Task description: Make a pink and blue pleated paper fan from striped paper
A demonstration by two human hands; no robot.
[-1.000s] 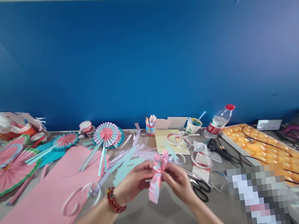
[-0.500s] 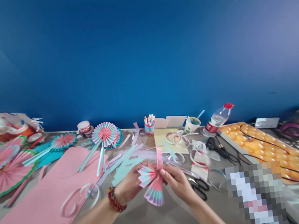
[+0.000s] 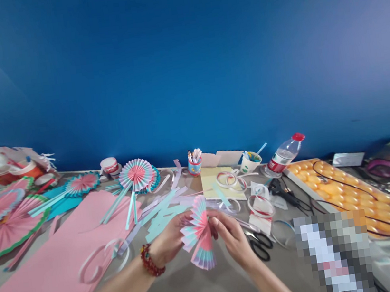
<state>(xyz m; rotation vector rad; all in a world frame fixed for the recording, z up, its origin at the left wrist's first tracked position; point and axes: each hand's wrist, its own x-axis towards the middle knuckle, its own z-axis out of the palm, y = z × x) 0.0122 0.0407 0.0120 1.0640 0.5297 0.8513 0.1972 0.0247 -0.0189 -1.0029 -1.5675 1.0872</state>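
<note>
Between my two hands is a pleated paper fan (image 3: 202, 250) in pink, pale blue and lilac, spread into a partial round. My left hand (image 3: 173, 237), with a red bead bracelet (image 3: 151, 260) at its wrist, is closed on the fan's left side; its fingertips are hidden behind the pleats. My right hand (image 3: 230, 237) pinches the fan near its centre, thumb on top. A pair of black-handled scissors (image 3: 260, 243) lies just right of my right hand. Pale green paper strips (image 3: 165, 219) lie beyond my left hand.
Pink paper sheets (image 3: 49, 270) cover the left, with finished round fans (image 3: 136, 175) behind. A pen cup (image 3: 195, 165), a paper cup (image 3: 250, 161) and a water bottle (image 3: 284, 155) stand along the blue wall (image 3: 186, 80). A hot glue gun (image 3: 282, 192) and tray of orange balls (image 3: 341, 194) lie right.
The upper pleats of the fan have spread out at the top, where a narrow pink fold stood upright before. My hands have stayed almost in place.
</note>
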